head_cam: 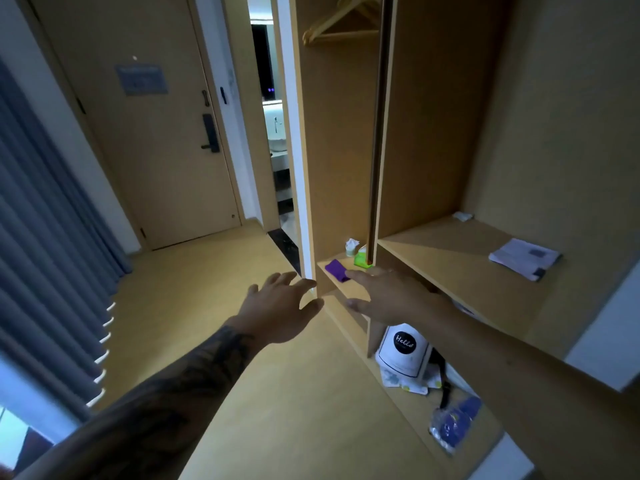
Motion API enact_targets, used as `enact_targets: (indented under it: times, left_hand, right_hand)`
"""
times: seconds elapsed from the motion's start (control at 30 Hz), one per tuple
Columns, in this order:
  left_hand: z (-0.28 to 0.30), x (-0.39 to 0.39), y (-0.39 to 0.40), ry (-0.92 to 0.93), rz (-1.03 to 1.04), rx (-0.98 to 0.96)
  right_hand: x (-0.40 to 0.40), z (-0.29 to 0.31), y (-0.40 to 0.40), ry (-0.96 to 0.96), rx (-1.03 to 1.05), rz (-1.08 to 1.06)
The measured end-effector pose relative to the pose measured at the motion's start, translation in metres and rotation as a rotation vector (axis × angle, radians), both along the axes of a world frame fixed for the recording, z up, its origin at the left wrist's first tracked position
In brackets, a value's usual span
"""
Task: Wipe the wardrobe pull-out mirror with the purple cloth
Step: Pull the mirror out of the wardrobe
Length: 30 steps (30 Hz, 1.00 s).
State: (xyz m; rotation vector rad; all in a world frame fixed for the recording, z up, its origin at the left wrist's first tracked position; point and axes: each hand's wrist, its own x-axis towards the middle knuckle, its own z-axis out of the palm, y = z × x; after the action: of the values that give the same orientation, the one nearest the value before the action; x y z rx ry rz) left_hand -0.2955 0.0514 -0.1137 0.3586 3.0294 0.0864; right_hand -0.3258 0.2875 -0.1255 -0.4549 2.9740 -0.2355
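One open wardrobe (433,116) of pale, smooth wood-look board fills the right half, split by a single upright panel into two tall bays. Along that panel's front runs one long, thin, dark strip (379,133), seen edge-on; whether it is the mirror cannot be told. One flat room door (145,133) of the same pale finish stands left, with one dark lever lock (210,137) and one blue rectangular notice (141,79). One grey pleated curtain (41,254) hangs in soft vertical folds at the far left.

Two bare forearms reach in. The left hand (280,306), on a tattooed arm, has its fingers spread and holds nothing, its fingertips near the white wardrobe edge. The right hand (388,296) is also spread and empty, its forefinger tip touching or just beside the cloth (337,270).

One white bag (403,351) with a round black label sits in the low compartment, one crinkled clear packet (453,424) with blue contents near it. One flat stack of papers (524,258) lies on the right shelf. At least one wooden hanger (341,26) hangs up top. One cloth, purple, small and folded flat, lies on the narrow left shelf, with one green box (362,258) and one small tissue-topped cup (351,247) behind it.
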Motion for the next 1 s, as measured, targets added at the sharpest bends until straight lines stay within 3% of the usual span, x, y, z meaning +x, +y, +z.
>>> enact_targets:
  times: [0.3, 0.53, 0.73, 1.0]
  left_hand:
    - [-0.031, -0.104, 0.001, -0.041, -0.037, -0.081]
    - [-0.029, -0.216, -0.002, -0.201, -0.199, -0.16]
    - [0.004, -0.333, -0.009, -0.038, -0.292, -0.043]
    - [0.017, -0.447, -0.008, 0.085, -0.526, -0.097]
  right_hand:
    - [-0.083, -0.03, -0.002, -0.064, -0.094, -0.056]
    - [-0.162, -0.019, -0.013, -0.034, -0.021, -0.179]
    - [-0.244, 0.021, -0.027, 0.022, -0.033, -0.332]
    - [-0.313, 0.023, -0.035, 0.04, -0.018, -0.51]
